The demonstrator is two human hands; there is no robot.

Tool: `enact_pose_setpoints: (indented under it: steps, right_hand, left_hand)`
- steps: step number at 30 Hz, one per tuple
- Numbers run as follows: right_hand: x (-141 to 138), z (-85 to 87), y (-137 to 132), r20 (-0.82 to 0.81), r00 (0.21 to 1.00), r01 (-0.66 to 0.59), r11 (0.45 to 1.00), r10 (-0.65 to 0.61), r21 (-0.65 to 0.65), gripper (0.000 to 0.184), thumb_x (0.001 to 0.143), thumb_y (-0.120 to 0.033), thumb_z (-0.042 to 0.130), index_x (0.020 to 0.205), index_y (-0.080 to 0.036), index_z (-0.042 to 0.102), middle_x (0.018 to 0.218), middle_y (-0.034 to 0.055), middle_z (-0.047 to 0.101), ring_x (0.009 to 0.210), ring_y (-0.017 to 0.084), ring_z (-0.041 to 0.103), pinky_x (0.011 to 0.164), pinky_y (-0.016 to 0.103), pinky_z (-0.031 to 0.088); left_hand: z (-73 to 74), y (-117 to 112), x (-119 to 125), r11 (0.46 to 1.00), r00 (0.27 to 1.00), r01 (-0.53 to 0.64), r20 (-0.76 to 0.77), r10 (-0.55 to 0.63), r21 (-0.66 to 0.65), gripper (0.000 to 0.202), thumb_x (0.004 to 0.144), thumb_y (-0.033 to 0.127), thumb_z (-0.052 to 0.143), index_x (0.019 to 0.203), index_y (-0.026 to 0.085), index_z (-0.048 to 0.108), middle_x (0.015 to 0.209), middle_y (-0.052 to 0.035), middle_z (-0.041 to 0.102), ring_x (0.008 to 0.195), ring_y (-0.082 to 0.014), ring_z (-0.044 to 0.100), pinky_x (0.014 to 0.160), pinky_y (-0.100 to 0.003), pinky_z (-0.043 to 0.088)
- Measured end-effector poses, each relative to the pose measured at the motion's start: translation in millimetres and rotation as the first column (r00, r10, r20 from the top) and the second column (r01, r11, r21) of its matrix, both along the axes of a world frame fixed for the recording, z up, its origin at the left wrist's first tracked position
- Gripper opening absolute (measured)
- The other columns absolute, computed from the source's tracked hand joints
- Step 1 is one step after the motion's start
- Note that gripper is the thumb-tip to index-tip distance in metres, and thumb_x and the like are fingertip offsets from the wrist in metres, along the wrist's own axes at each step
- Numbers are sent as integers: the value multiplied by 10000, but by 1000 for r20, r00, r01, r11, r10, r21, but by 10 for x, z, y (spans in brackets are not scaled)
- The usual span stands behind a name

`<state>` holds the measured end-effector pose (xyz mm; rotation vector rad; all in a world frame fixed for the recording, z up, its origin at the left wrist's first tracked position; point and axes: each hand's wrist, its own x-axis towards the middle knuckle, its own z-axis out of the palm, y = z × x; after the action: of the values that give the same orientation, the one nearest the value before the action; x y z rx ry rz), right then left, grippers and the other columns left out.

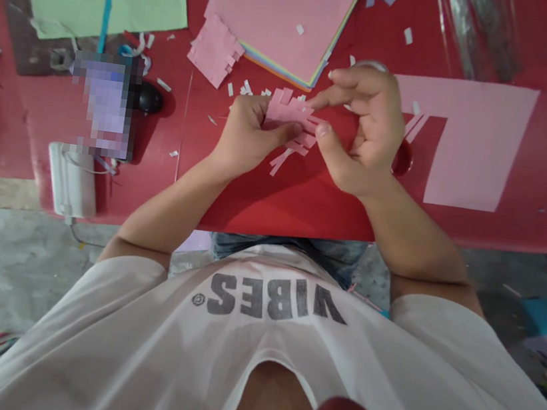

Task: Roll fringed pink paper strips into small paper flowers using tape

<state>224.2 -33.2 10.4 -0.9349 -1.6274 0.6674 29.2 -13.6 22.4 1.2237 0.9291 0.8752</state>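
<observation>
Over the red bench, the right hand, right of the frame's centre, curls with thumb and forefinger apart; whether it grips, I cannot tell. The left hand, left of centre, clamps fringed pink paper, which lies between both hands, reaching the right thumb.

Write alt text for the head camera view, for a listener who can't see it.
A person's left hand pinches a small pink paper piece with cut strips over a red table, while the right hand is at the strips. A stack of sheets and a notched pink piece lie beyond, a larger pink sheet to the right.
</observation>
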Motion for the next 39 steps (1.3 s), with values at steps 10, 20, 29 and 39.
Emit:
enact_pose_setpoints:
  steps: [10,20,29,39]
  right_hand:
    - [21,64,-112,208,975,71,997,-78,43,399,942,-550,548,1321,-427,549,985,-4,754,984,312,679,1045,665,499]
    - [-6,88,-134,186,979,89,996,-83,-27,250,961,-562,534,1081,-384,664,1047,28,707,1015,300,639,1016,610,526]
    - [-25,-21,-91,217,970,129,987,-106,-95,299,949,-624,554,1012,-342,628,1029,42,671,1035,299,642,1049,584,527]
    - [-62,-84,-48,159,983,105,993,-97,-45,258,952,-575,618,980,-319,633,972,32,656,1034,293,656,1021,605,540]
  left_hand:
    - [21,-15,-3,994,992,-70,-99,78,87,78,828,252,801,829,194,748,802,-27,721,857,-227,743,798,-399,646]
    - [136,-74,18,979,987,-22,-149,53,201,92,897,191,707,921,224,789,903,-17,777,861,-209,752,806,-378,616]
    - [131,-66,-18,954,972,-1,-225,71,298,127,918,197,677,971,221,789,880,7,801,860,-185,739,773,-324,591]
    - [32,-39,-50,940,967,11,-241,76,342,116,904,300,728,990,241,779,943,2,804,885,-227,746,788,-394,608]
